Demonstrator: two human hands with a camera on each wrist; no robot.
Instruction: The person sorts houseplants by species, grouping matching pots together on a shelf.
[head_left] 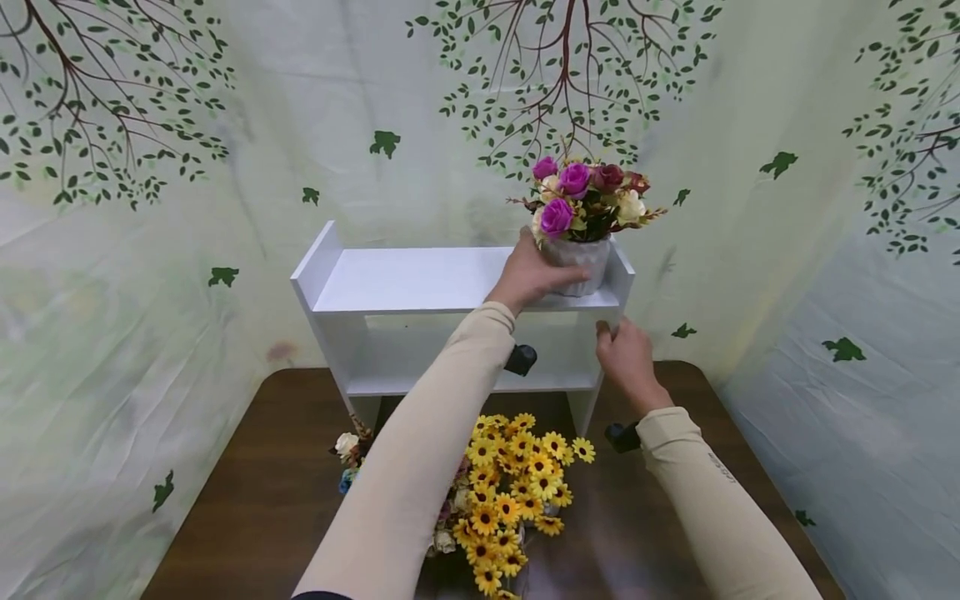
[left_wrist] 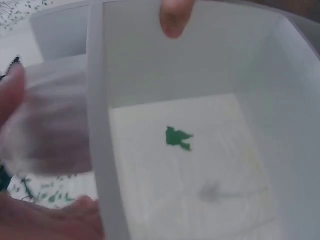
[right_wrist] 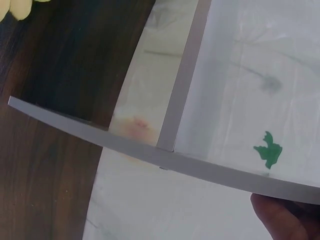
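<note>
A potted bouquet of purple, dark red and cream artificial roses stands at the right end of the top board of a white two-tier shelf. My left hand holds its whitish flower pot from the left, thumb across the front. Blurred in the left wrist view, the pot sits by the upper board. At the shelf's right side panel, my right hand grips the front edge; one fingertip shows inside the lower compartment. In the right wrist view, fingers touch the panel's outer side.
The shelf stands at the back of a dark brown table. Yellow daisy-like flowers stand in front of it. More flowers, white and blue, are partly hidden by my left sleeve. A leaf-printed cloth hangs behind.
</note>
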